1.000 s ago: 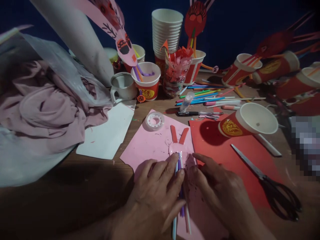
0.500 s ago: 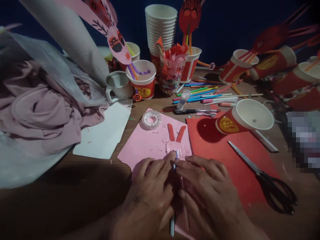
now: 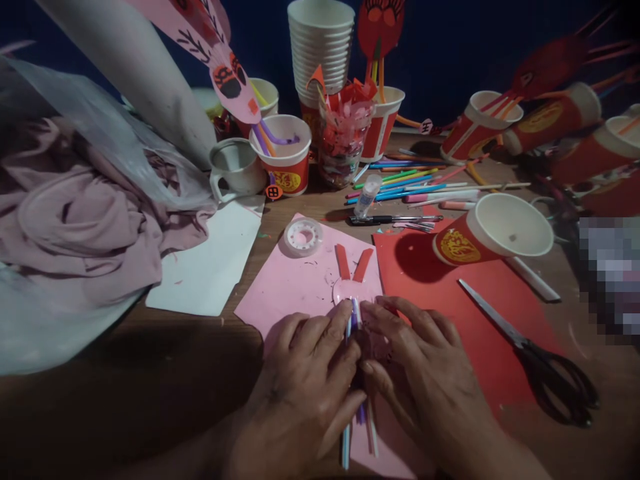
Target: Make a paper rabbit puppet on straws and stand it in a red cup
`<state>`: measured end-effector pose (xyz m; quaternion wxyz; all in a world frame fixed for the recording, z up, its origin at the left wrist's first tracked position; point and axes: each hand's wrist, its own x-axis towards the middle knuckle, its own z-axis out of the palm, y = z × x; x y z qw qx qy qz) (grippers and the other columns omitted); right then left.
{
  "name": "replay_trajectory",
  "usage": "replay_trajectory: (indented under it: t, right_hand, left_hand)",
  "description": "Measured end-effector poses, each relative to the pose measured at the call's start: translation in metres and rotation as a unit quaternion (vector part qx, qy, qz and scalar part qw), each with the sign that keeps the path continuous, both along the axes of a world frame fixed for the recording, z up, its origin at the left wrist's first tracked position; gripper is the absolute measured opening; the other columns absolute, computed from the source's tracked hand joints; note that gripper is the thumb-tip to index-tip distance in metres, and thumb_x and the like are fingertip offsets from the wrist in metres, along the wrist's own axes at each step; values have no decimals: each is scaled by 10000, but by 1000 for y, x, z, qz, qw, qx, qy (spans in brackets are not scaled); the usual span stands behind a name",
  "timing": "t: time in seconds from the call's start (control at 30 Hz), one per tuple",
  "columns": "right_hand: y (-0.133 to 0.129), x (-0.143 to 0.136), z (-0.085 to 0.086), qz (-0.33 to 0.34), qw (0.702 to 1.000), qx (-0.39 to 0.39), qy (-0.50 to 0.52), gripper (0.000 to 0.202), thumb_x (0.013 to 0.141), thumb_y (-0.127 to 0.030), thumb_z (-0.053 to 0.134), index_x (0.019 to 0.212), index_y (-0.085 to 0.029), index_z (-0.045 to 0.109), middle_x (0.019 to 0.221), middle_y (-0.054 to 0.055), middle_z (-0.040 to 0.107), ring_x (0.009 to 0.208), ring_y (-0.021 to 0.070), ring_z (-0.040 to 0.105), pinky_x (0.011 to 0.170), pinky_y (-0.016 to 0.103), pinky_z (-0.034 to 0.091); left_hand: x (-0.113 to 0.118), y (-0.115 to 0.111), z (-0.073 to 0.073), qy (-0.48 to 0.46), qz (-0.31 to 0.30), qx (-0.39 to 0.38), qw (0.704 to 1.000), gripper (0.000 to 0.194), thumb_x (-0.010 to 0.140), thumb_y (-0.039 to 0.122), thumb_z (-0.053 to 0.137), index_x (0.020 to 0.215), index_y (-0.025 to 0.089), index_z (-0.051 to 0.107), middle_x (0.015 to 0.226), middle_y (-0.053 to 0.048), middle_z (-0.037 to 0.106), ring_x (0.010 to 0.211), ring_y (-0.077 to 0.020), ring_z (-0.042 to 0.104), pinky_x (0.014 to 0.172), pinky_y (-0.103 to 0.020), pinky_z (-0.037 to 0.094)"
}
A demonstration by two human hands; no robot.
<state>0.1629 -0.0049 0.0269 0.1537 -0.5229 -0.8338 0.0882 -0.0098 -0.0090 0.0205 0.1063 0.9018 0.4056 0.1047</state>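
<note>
A round pink paper piece with two red strips at its top lies on the pink sheet. Several thin sticks, blue, purple and pale, run from its lower edge toward me. My left hand presses its fingertips on the upper ends of the sticks from the left, its fingers bent round them. My right hand lies on the right side, fingers apart, its fingertips touching the paper beside the sticks. Part of the sticks is hidden under both hands.
A tape roll lies on the pink sheet. Black-handled scissors and a tilted paper cup rest on the red sheet. Behind are a glue stick, a pen, a mug and stacked cups. Cloth lies left.
My right hand has shifted slightly up and right, away from my left hand, and its fingers have spread. More of the purple stick shows between the hands.
</note>
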Motion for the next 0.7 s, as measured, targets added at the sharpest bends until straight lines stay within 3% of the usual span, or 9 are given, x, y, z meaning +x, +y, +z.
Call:
replay_trajectory:
  t: [0.23,0.4,0.7]
  right_hand:
    - [3,-2,3,35,995,35,-89,243,870,-288,423,1041,-176,555,1080,61,638,1047,254,496,861,443,302]
    - [6,-3,6,87,988,33,-120,213,835,-205,478,1034,-172,544,998,37,659,1055,242,486,939,478,235]
    - [7,-1,0,97,989,49,-104,169,857,-311,466,952,-193,540,993,24,644,1054,226,478,976,494,201]
  left_hand:
    - [-1,0,1,-14,1,-6,1000,240,815,339,476,908,150,592,1290,-147,450,948,-259,469,797,-447,369]
    - [-1,0,-4,-42,8,1,999,185,799,307,502,844,158,602,1298,-130,447,963,-259,455,805,-444,364]
    - [-4,-1,-10,-49,17,25,998,232,775,332,520,935,180,593,1281,-111,457,913,-254,444,743,-426,379]
